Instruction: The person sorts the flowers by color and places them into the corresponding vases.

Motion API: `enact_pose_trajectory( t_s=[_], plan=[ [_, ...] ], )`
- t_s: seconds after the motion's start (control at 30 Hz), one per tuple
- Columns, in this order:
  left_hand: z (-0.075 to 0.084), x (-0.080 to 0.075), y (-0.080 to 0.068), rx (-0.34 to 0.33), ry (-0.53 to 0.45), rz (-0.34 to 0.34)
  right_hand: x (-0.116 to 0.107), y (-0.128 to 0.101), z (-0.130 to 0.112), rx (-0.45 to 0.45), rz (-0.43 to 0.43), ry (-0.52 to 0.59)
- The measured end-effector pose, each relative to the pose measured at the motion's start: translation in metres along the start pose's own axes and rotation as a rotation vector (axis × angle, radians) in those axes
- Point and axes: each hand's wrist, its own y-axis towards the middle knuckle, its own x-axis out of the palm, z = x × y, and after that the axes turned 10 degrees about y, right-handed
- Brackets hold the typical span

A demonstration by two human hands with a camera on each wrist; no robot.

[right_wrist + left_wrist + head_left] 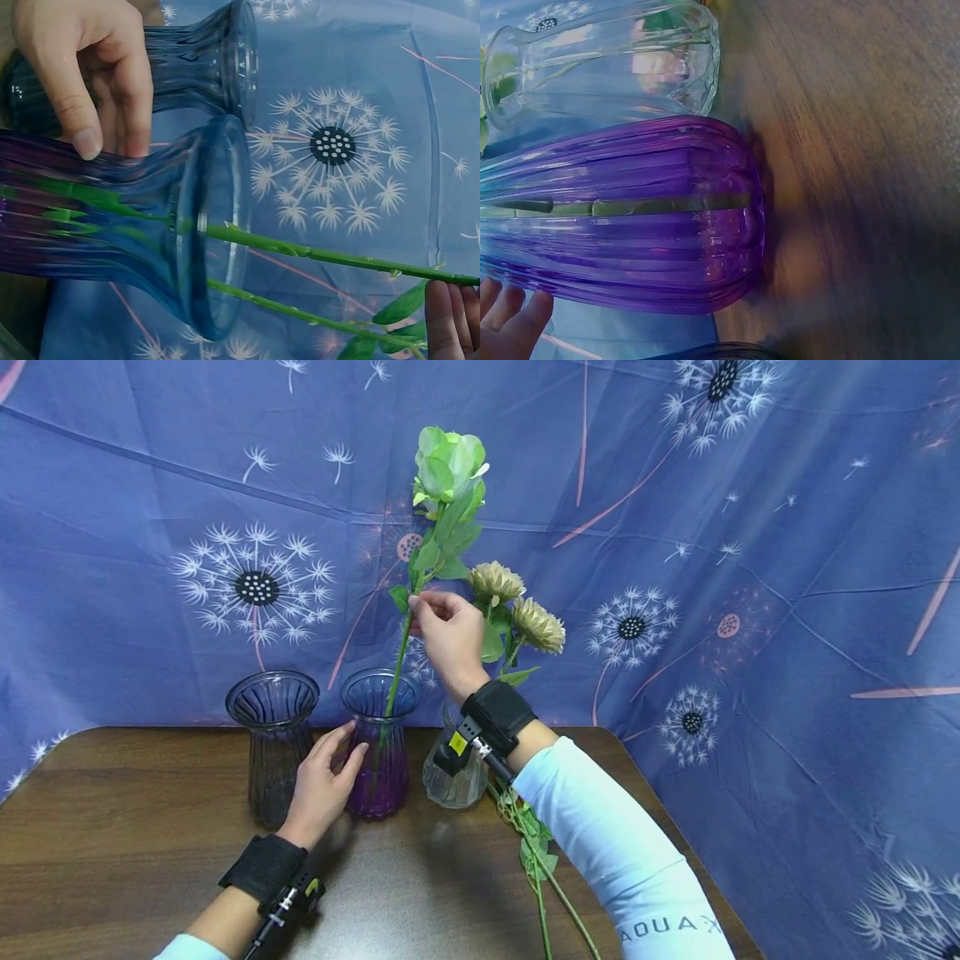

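My right hand [453, 631] pinches the green stem [401, 652] of a tall artificial flower [450, 468] with a pale green-white bloom. Its lower end runs down inside a purple-and-blue ribbed glass vase [378, 777], and the left wrist view has the stem near the vase bottom. Two green stems [300, 311] come out of the mouth in the right wrist view. With fairly straight fingers, my left hand [322, 785] touches the left side of this vase below its rim. The vase stands upright on the wooden table.
A dark grey glass vase [273, 760] stands left of the purple one, a clear vase [455, 781] right of it. Two cream flowers [517, 602] rise behind my right wrist. More leafy stems [543, 868] lie on the table [135, 827]. A blue dandelion-print cloth [525, 468] hangs behind.
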Motion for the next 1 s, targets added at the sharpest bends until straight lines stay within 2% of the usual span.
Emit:
enact_pose_trajectory(
  t_s=[0.3, 0.5, 0.7, 1.0],
  plan=[
    [-0.003, 0.001, -0.001, -0.014, 0.010, -0.003, 0.001, -0.008, 0.019, 0.043, -0.009, -0.015],
    [-0.003, 0.001, -0.003, -0.023, 0.006, -0.005, 0.004, -0.012, 0.029, 0.040, 0.016, -0.030],
    [-0.002, 0.001, -0.003, -0.009, 0.001, 0.015, 0.004, -0.016, 0.037, 0.043, 0.001, -0.061],
    [-0.003, 0.001, -0.003, -0.014, 0.000, 0.003, 0.005, -0.022, 0.049, 0.105, -0.026, -0.050]
  ],
)
